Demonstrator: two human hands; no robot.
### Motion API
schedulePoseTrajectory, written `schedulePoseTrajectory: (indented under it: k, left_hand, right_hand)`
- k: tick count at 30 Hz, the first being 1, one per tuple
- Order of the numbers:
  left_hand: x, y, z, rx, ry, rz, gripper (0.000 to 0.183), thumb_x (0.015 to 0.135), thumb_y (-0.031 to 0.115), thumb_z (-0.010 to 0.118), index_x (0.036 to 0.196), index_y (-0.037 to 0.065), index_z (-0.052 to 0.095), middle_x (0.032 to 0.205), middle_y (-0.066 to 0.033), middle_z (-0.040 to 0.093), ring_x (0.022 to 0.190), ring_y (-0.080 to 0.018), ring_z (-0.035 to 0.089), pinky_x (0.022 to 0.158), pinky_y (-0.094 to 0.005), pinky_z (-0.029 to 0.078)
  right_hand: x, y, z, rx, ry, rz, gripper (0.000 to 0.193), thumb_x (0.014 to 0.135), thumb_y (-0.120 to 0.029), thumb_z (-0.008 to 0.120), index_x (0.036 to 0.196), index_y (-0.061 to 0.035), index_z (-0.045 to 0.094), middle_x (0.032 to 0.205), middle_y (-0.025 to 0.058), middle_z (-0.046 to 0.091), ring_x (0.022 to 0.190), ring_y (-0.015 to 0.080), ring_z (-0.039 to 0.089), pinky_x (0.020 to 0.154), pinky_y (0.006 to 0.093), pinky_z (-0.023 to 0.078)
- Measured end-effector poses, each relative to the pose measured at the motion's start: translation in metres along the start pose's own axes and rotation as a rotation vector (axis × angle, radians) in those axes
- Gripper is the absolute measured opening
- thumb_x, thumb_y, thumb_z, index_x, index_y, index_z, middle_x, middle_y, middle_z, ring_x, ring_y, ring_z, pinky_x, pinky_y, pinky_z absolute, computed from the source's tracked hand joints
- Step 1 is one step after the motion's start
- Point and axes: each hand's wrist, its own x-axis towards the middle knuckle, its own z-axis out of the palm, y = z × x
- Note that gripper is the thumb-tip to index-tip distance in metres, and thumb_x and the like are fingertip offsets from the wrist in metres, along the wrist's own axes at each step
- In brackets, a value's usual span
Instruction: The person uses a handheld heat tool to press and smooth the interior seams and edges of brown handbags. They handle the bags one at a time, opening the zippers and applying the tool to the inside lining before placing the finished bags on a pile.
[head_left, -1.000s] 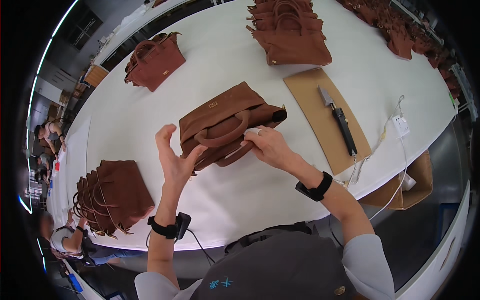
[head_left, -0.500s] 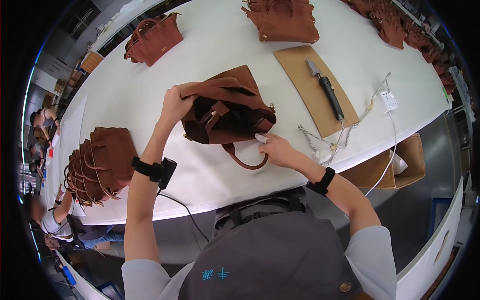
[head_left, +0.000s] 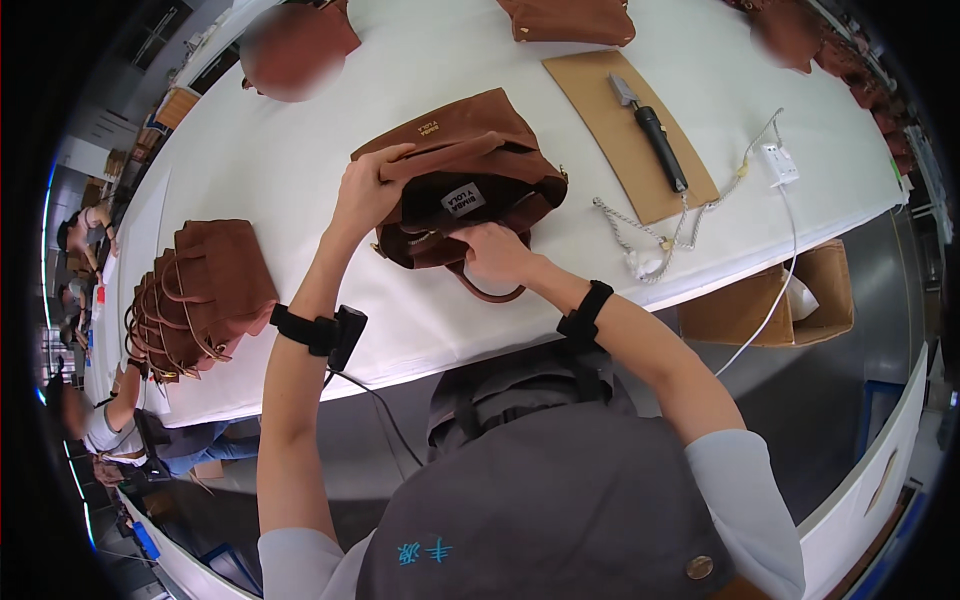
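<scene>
A brown handbag [head_left: 470, 125] lies tilted on the table before me with its mouth gaping toward me. A pale label [head_left: 463, 199] shows on its dark lining. My left hand [head_left: 368, 192] is closed over the left end of the bag's upper rim and holds it up. At the near rim, my right hand [head_left: 498, 252] has its fingers bent into the mouth, closed on the bag's edge; the fingertips are partly hidden. One rounded handle [head_left: 490, 293] hangs toward me below the right hand.
Right of the bag, a black-handled tool with a metal head [head_left: 657, 148] lies on a brown board [head_left: 590, 105]. Its braided cord runs toward a white power socket [head_left: 777, 165]. More brown bags [head_left: 215, 265] stand left. A cardboard box [head_left: 825, 290] sits below the table edge. A co-worker [head_left: 115, 425] is at far left.
My right hand has moved left from the bag's right corner to the near middle of its mouth. The bag is tipped differently, and the label inside now shows.
</scene>
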Motion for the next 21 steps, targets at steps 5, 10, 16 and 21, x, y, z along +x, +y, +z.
schedulePoseTrajectory:
  k: [5,10,16,21]
  left_hand:
    - [-0.014,0.003,0.000,-0.034,-0.219,0.011,0.046,0.079,0.013,0.066,0.122,0.001,0.054,0.102,-0.0158,0.066,0.091,-0.0255,0.064,0.081,-0.0305,0.048]
    - [-0.030,0.001,0.013,0.211,-0.095,0.273,0.076,0.068,0.012,0.073,0.136,0.007,0.038,0.112,-0.0157,0.061,0.100,-0.0328,0.060,0.083,-0.0350,0.048]
    - [-0.020,-0.006,0.022,0.151,0.143,-0.021,0.045,0.075,-0.001,0.055,0.120,0.009,0.054,0.102,-0.0151,0.065,0.091,-0.0343,0.062,0.074,-0.0377,0.050]
    - [-0.017,-0.003,0.048,-0.077,0.333,-0.090,0.038,0.077,-0.003,0.050,0.112,0.006,0.060,0.093,-0.0160,0.067,0.087,-0.0312,0.064,0.077,-0.0339,0.048]
  right_hand:
    - [0.032,-0.024,-0.002,1.443,0.091,0.171,0.041,0.081,-0.011,0.056,0.119,0.0013,0.055,0.113,0.0080,0.061,0.100,0.0179,0.057,0.090,0.0317,0.045]
    - [0.040,-0.027,-0.017,1.195,0.114,-0.215,0.020,0.088,-0.001,0.049,0.104,0.0035,0.060,0.109,0.0126,0.058,0.101,0.0207,0.057,0.088,0.0299,0.050]
    - [0.034,-0.057,-0.053,1.406,0.342,0.083,0.020,0.083,-0.005,0.044,0.094,0.0001,0.060,0.093,0.0096,0.061,0.088,0.0176,0.062,0.073,0.0314,0.053]
    - [0.027,0.019,0.017,-0.180,0.233,-0.139,0.032,0.088,-0.018,0.046,0.114,-0.0039,0.056,0.095,0.0207,0.064,0.094,0.0357,0.060,0.090,0.0474,0.042]
